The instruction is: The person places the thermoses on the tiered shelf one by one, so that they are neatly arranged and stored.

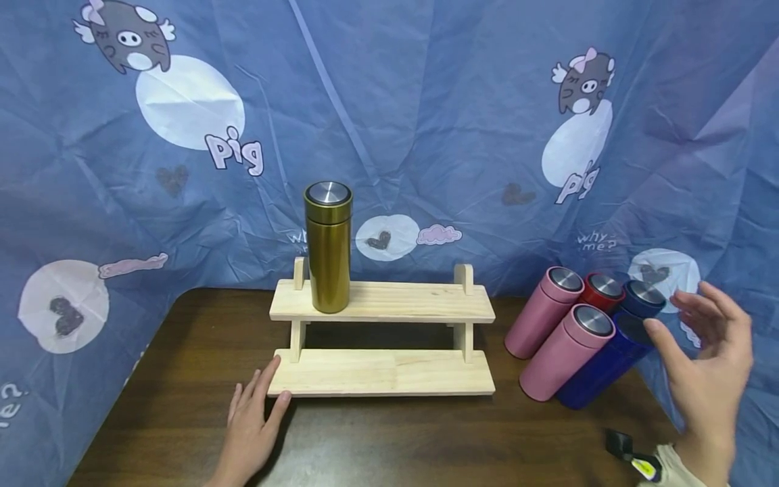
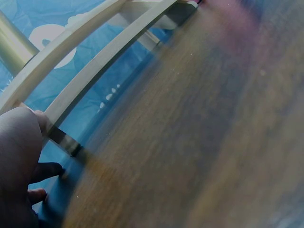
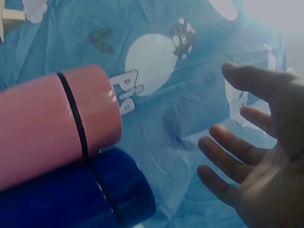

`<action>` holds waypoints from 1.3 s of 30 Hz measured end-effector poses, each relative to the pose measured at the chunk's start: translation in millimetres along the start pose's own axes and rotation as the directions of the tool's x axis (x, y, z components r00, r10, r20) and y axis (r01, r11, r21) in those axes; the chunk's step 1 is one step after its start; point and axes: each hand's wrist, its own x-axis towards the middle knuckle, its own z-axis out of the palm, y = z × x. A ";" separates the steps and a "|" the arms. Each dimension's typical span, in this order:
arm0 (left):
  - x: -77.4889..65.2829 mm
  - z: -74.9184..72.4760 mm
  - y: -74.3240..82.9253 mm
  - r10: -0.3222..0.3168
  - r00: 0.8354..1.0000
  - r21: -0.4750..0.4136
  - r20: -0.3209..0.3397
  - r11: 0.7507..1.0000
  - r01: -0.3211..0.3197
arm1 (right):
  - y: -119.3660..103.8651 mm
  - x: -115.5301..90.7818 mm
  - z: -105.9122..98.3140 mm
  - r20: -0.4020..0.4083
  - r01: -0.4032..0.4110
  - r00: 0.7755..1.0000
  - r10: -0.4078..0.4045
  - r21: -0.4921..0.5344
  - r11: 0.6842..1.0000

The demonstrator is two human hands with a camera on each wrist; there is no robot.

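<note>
Near the right edge of the desk (image 1: 438,443), the upright front blue bottle (image 1: 599,372) stands left of the nearer right hand (image 1: 712,358), fingers parted, empty; left hand (image 1: 252,419), fingers extended, touches rack (image 1: 389,372).

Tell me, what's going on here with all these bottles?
A person's left hand touches the lower left end of a two-tier wooden rack. Their right hand holds nothing, its fingers apart beside the bottles on the right. One gold bottle stands on the rack's upper shelf, toward the left. Two pink bottles, a red bottle and two blue bottles are grouped right of the rack.
</note>
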 end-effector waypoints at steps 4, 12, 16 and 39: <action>0.0 0.1 0.1 -0.007 1.000 0.007 0.013 1.000 0.007 | 9.5 0.7 -8.3 0.035 -0.030 0.999 0.033 -0.106 0.994; -1.0 0.2 0.0 0.008 1.000 -0.009 -0.003 1.000 -0.008 | 26.7 1.0 -12.7 0.099 -0.098 0.988 0.115 -0.164 0.982; -0.9 0.2 -0.3 0.002 1.000 -0.007 0.001 1.000 -0.002 | 37.8 0.5 -12.1 0.121 -0.133 0.981 0.153 -0.154 0.979; 0.0 -1.3 0.1 -0.004 1.000 0.006 0.005 1.000 0.004 | 95.9 -11.7 -27.0 0.415 -0.301 0.896 0.158 0.306 0.903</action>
